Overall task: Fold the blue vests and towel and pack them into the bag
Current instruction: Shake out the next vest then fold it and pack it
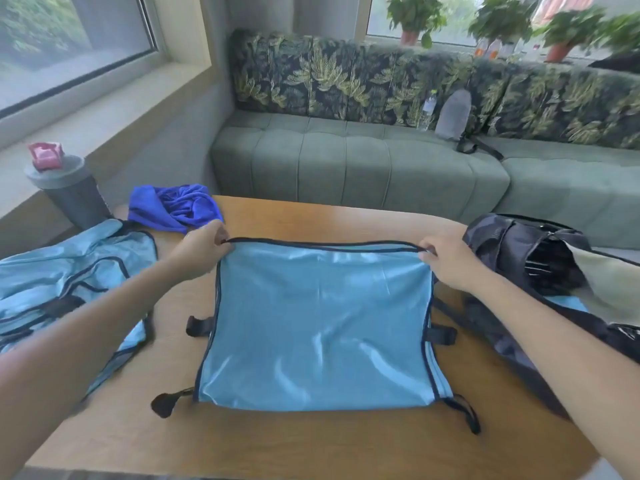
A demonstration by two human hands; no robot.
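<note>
Both hands, left (pixel 204 242) and right (pixel 441 256), pinch the far corners of the vest (pixel 318 323) lying flat beside the bag (pixel 512 251); it looks light, limp and slippery, so its bound edges seem the best hold.

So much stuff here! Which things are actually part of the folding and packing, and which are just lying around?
Part of the job:
- light blue vest, pinched at its far corners by the left hand and right hand
- second vest, unfolded
- crumpled blue towel
- open dark bag

Just lying about:
- grey shaker bottle
- water bottle on the sofa
- potted plants
</note>
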